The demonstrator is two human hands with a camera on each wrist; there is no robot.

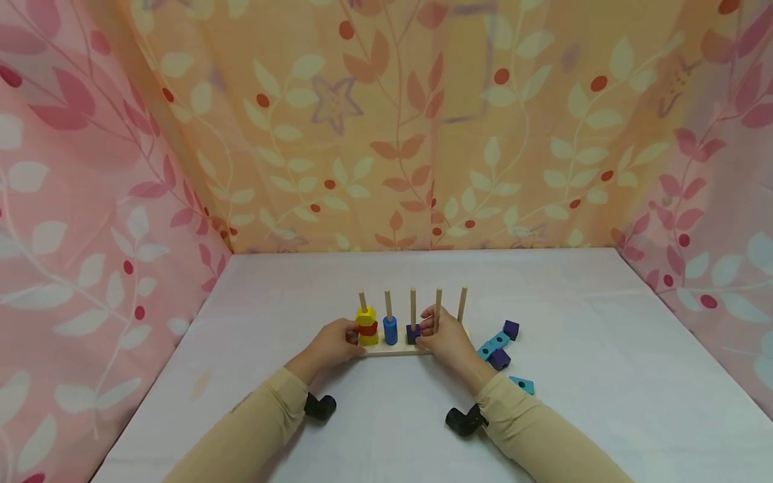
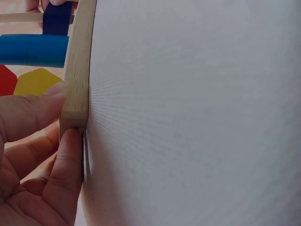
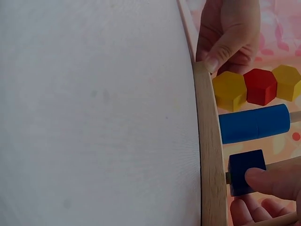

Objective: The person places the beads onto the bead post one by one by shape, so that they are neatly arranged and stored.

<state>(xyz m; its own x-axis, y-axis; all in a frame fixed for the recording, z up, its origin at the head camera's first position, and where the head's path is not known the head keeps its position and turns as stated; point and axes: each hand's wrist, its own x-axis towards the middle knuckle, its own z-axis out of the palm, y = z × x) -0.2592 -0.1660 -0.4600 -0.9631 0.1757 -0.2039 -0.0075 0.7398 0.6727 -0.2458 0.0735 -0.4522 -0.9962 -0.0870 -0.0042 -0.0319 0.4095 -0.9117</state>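
Note:
A wooden peg board [image 1: 392,351] with upright pegs stands on the table. My left hand [image 1: 331,345] grips its left end, thumb on the top edge and fingers against the end face [image 2: 73,121]. My right hand [image 1: 449,342] pinches a dark purple cube [image 3: 240,165] on the third peg, with a small gap between cube and base. On the leftmost peg, a red hexagonal block [image 3: 261,87] sits between yellow hexagonal blocks [image 3: 230,92]. Blue cylinders [image 3: 256,123] are stacked on the second peg. My right hand partly hides the base around the fourth peg [image 1: 438,302].
Right of the board lie loose blocks: purple cubes [image 1: 510,329] and light-blue pieces with holes [image 1: 498,340]. A light-blue piece [image 1: 523,384] lies nearer the front. White cloth [image 1: 592,349] covers the table, and patterned curtains [image 1: 398,134] hang at the back and sides.

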